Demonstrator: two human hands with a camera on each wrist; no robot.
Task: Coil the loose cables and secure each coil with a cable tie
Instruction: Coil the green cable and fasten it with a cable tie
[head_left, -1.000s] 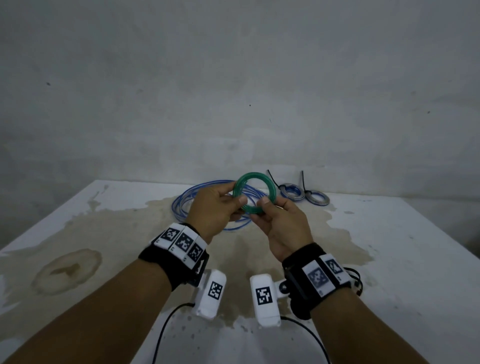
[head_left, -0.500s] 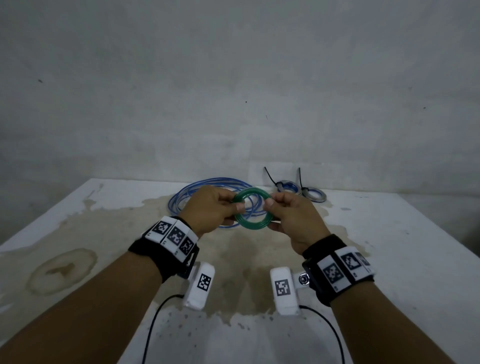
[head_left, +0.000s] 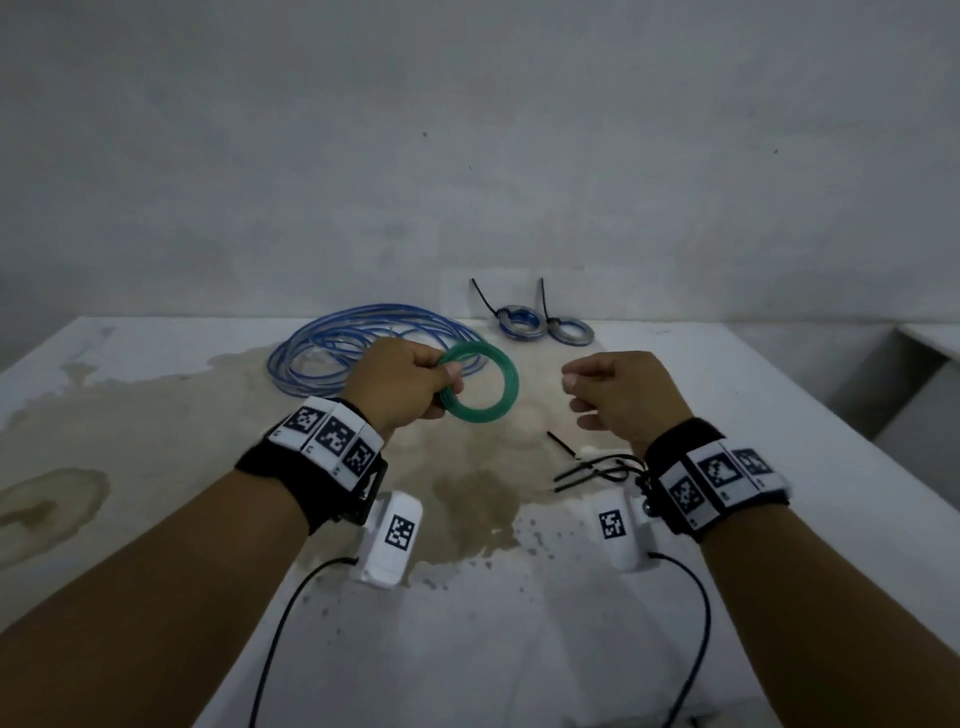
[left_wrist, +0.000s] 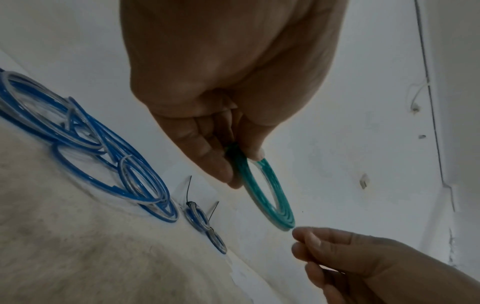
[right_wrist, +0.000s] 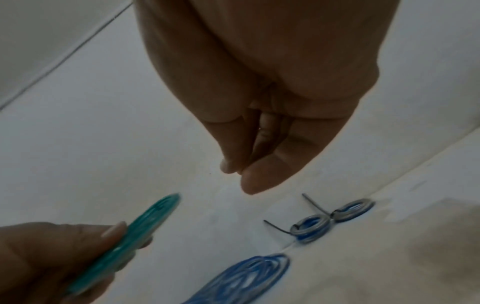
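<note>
Stained white bench (head_left: 156, 415): two blue coils (head_left: 543, 325) already tied. Green coil (head_left: 480, 382) pinched by left hand (head_left: 400, 387), untied. Right hand (head_left: 618, 395) released, empty. Loose ties (head_left: 587, 470) nearby; blue cable (head_left: 332, 345) uncoiled.

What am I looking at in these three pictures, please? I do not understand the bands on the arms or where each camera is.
A person works with bare hands. One camera sits on the head; one on each wrist, looking along the fingers. The left hand pinches a green cable coil. The right hand is loosely curled and holds nothing. On the white table lie a loose blue cable, two small tied coils and spare black cable ties. The patterned wristbands appear to be markers.
</note>
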